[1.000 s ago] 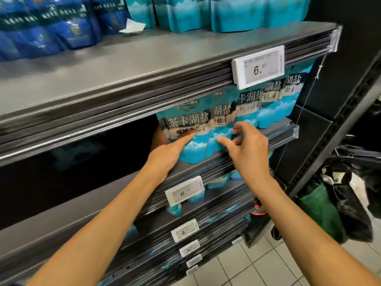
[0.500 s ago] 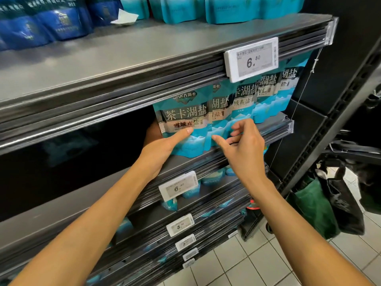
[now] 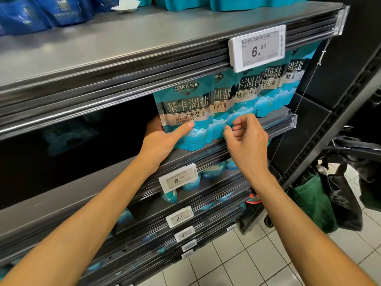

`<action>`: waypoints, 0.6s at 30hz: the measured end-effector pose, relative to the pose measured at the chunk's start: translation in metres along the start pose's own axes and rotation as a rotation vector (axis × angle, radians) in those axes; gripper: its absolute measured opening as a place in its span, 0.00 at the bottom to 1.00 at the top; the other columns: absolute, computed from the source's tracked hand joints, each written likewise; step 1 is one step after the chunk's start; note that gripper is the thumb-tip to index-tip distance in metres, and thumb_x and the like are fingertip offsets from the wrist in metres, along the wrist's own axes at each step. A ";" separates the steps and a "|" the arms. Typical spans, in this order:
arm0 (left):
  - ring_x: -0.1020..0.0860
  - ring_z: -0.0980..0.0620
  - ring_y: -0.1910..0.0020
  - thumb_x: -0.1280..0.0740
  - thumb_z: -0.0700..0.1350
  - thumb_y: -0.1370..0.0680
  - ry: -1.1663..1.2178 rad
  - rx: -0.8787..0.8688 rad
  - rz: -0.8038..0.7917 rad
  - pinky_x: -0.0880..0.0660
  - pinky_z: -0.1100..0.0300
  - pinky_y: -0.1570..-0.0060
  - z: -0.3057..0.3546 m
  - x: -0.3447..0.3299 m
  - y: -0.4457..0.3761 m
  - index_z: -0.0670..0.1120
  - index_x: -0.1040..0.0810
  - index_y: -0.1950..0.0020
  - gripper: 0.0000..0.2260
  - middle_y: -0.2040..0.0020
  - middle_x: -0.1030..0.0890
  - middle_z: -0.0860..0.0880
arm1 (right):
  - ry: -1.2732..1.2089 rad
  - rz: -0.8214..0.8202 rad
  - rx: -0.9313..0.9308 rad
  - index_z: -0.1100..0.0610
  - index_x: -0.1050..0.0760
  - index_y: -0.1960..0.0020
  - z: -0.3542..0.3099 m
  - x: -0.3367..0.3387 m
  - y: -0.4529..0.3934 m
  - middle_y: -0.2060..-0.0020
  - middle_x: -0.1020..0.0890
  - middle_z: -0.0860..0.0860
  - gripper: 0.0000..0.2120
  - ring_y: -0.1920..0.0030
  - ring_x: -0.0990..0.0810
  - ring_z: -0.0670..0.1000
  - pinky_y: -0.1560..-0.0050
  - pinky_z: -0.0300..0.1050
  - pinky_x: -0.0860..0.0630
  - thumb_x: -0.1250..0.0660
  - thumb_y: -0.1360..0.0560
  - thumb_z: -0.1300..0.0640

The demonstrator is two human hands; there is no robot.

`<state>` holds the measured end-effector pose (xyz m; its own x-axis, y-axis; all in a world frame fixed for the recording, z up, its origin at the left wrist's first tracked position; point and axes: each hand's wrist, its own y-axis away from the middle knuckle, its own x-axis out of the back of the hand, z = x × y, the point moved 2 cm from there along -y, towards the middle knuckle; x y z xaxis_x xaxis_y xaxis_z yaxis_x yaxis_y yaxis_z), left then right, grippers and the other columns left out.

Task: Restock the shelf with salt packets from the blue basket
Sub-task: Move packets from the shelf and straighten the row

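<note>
Light falls from above: the steel shelf top (image 3: 127,44) shines with soft glare, while the recess (image 3: 78,145) beneath it sinks into deep shadow. Wide-angle distortion bows the shelf edges toward the corners. Lower price tags (image 3: 184,234) are blurred and unreadable.

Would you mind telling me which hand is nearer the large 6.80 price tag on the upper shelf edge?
Right. The right hand sits below the price tag; the left hand is farther left.

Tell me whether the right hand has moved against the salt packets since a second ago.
Yes. The right hand has drawn back off the salt packets toward the shelf edge; its fingers, earlier spread on the packet fronts, are now curled and hold nothing.
</note>
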<state>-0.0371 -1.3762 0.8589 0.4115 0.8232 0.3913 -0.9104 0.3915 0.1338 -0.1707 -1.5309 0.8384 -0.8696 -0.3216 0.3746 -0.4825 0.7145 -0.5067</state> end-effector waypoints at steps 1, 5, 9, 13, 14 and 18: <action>0.23 0.59 0.56 0.27 0.66 0.30 -0.014 -0.003 0.005 0.29 0.67 0.61 0.001 0.000 0.001 0.49 0.20 0.52 0.22 0.56 0.20 0.55 | -0.012 -0.002 -0.006 0.62 0.27 0.50 0.000 0.000 0.001 0.57 0.21 0.57 0.07 0.63 0.22 0.53 0.57 0.50 0.21 0.30 0.24 0.62; 0.27 0.62 0.63 0.26 0.65 0.30 -0.010 -0.033 0.027 0.31 0.74 0.75 0.004 -0.001 0.005 0.52 0.26 0.60 0.18 0.62 0.25 0.59 | -0.066 -0.025 -0.028 0.62 0.26 0.49 -0.001 0.002 0.003 0.57 0.20 0.58 0.05 0.61 0.20 0.56 0.57 0.47 0.20 0.31 0.24 0.65; 0.24 0.61 0.60 0.24 0.64 0.31 0.009 -0.097 0.038 0.30 0.75 0.70 0.004 0.006 0.009 0.53 0.23 0.54 0.18 0.57 0.20 0.56 | -0.118 -0.028 -0.047 0.62 0.27 0.50 -0.001 0.007 0.006 0.60 0.20 0.57 0.05 0.63 0.19 0.55 0.57 0.49 0.19 0.31 0.23 0.64; 0.17 0.60 0.46 0.21 0.45 0.28 0.230 -0.316 0.056 0.19 0.62 0.45 -0.002 0.021 0.021 0.59 0.26 0.45 0.19 0.47 0.17 0.60 | -0.247 -0.071 -0.050 0.61 0.26 0.52 -0.001 0.011 0.020 0.67 0.24 0.50 0.04 0.69 0.29 0.46 0.63 0.45 0.26 0.30 0.22 0.62; 0.18 0.59 0.44 0.22 0.43 0.27 0.275 -0.340 0.079 0.20 0.62 0.43 -0.007 0.027 0.026 0.58 0.26 0.44 0.19 0.46 0.17 0.59 | -0.288 -0.106 -0.058 0.61 0.25 0.52 0.000 0.011 0.026 0.66 0.24 0.51 0.04 0.69 0.29 0.49 0.64 0.47 0.26 0.31 0.22 0.62; 0.18 0.54 0.39 0.25 0.38 0.24 0.363 -0.376 0.178 0.22 0.62 0.39 -0.033 0.055 0.059 0.51 0.27 0.40 0.18 0.40 0.19 0.48 | -0.406 -0.228 -0.117 0.59 0.25 0.54 0.006 0.007 0.054 0.66 0.25 0.58 0.03 0.67 0.29 0.61 0.65 0.59 0.27 0.32 0.21 0.64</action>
<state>-0.0671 -1.2942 0.8582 0.3012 0.9531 0.0301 -0.9167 0.2981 -0.2661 -0.2036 -1.4978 0.8092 -0.7250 -0.6781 0.1204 -0.6707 0.6554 -0.3474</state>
